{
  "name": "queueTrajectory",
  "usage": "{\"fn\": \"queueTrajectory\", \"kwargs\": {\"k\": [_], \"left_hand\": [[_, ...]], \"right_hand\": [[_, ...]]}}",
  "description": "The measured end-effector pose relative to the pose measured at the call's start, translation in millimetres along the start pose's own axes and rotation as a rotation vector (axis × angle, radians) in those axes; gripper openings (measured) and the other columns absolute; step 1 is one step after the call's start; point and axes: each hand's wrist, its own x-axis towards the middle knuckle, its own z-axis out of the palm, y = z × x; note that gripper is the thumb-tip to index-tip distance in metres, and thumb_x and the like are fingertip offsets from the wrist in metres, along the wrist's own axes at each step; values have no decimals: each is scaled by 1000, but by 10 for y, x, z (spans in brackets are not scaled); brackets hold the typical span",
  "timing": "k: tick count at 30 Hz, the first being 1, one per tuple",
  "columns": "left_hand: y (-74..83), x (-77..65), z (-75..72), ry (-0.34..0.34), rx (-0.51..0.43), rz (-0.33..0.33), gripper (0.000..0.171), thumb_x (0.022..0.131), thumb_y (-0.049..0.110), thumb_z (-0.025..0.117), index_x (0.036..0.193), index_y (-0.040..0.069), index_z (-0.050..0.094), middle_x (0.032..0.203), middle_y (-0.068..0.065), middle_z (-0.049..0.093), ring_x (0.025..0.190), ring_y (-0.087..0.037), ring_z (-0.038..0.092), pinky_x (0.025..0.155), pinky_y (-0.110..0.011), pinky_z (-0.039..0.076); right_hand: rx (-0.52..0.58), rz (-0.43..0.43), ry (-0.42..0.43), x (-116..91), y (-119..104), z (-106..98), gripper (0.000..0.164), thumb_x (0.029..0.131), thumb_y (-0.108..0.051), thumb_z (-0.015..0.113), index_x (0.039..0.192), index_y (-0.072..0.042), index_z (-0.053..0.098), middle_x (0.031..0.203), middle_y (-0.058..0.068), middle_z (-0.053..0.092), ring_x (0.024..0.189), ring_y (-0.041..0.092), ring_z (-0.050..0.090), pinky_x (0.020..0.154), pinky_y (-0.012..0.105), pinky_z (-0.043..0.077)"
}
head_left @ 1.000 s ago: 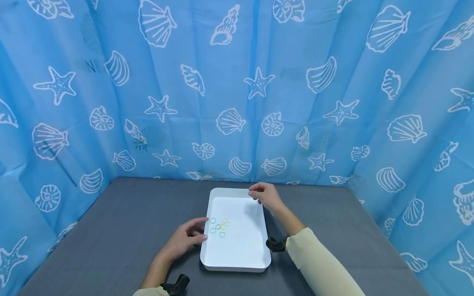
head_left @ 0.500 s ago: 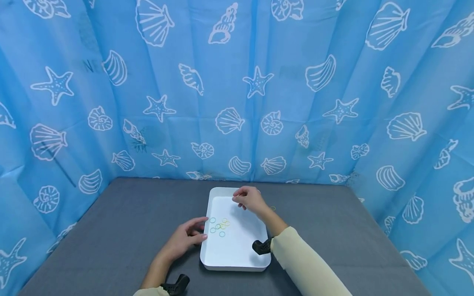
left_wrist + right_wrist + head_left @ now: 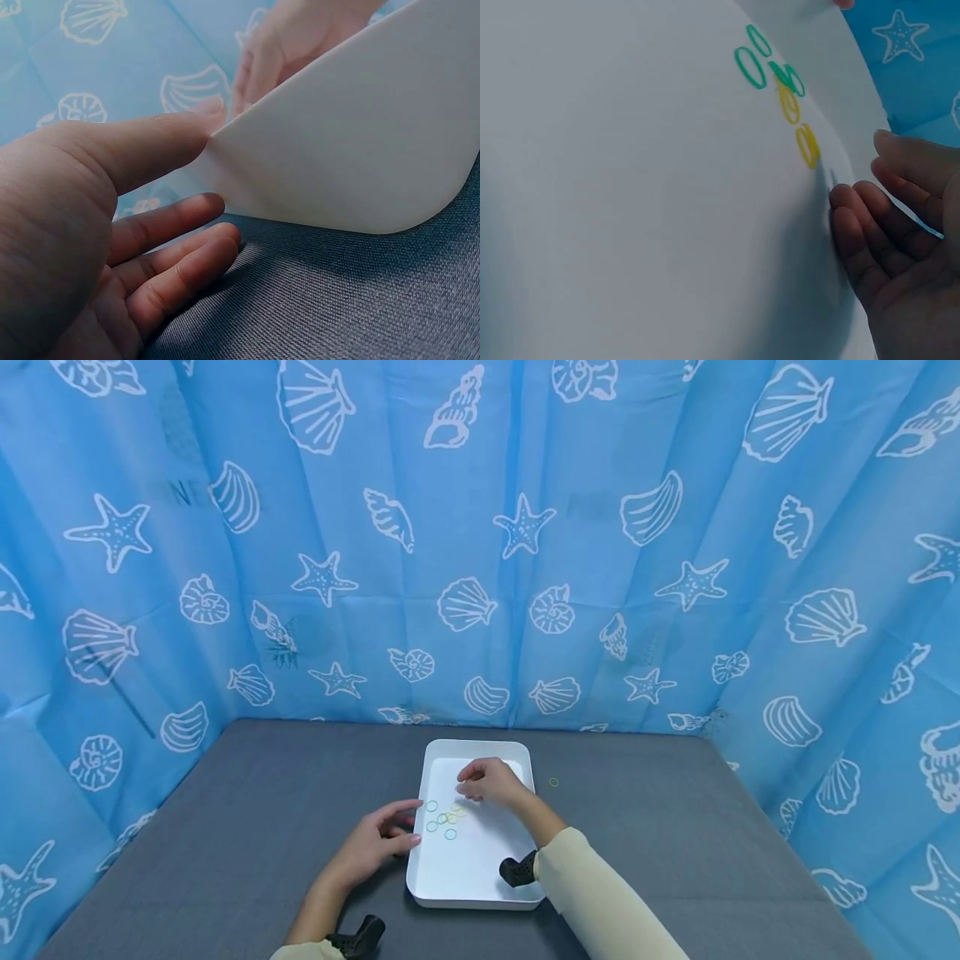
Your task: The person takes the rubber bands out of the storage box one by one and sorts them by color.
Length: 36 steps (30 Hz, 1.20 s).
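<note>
A white rectangular tray (image 3: 487, 872) lies on the grey tabletop. Several thin green rings (image 3: 750, 68) and yellow rings (image 3: 807, 146), looking like small rubber bands, are grouped inside it toward the left. My left hand (image 3: 372, 843) is at the tray's left side; its thumb (image 3: 169, 146) touches the rim and the other fingers extend loosely beside the outer wall. Over the tray, just beyond the rings, is my right hand (image 3: 491, 781), fingers loosely bent and thumb apart from them. Nothing shows between its fingers in the right wrist view.
One yellow ring (image 3: 553, 782) lies on the grey cloth (image 3: 645, 827) right of the tray. A blue curtain (image 3: 480, 643) with white shell and starfish prints surrounds the back and sides. Black wrist mounts (image 3: 517, 870) sit at both cuffs.
My right hand has moved left and nearer, from the tray's far right corner to beside the rings. The yellow ring on the cloth has come into sight. My left hand stays put.
</note>
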Motion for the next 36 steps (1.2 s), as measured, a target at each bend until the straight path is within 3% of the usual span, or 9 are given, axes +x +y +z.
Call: {"fn": "queueTrajectory", "kwargs": {"k": [5,15,23,36], "left_hand": [[6,-10,-3,-9,-4,15,53,90,22,71,138,10,54,121,-16,58,88,-22,60,73,-36,49],[-11,-3,-7,-5,-11,8,54,89,22,72,138,9,54,120,-14,58,88,-22,60,74,-37,50],[-26,9,-1,-6,-12,8,52,89,22,72,138,11,54,120,-14,59,88,-22,61,74,-37,50],[-35,13,-1,-1,-14,1,53,88,22,73,137,13,55,120,-13,59,88,-21,61,72,-37,49]], "right_hand": [[-89,-31,-32,-8,43,30,7,88,-8,70,95,-8,73,81,-2,64,71,13,56,65,26,47],[-152,-8,-79,26,89,100,6,85,-7,74,87,-12,76,84,-3,67,75,14,55,69,29,44],[-207,30,-53,-16,26,127,4,83,-7,75,85,-10,76,79,-5,66,74,13,56,71,29,44],[-294,17,-49,-22,1,170,6,84,-10,76,79,-9,73,73,-5,63,69,13,54,66,27,43]]}}
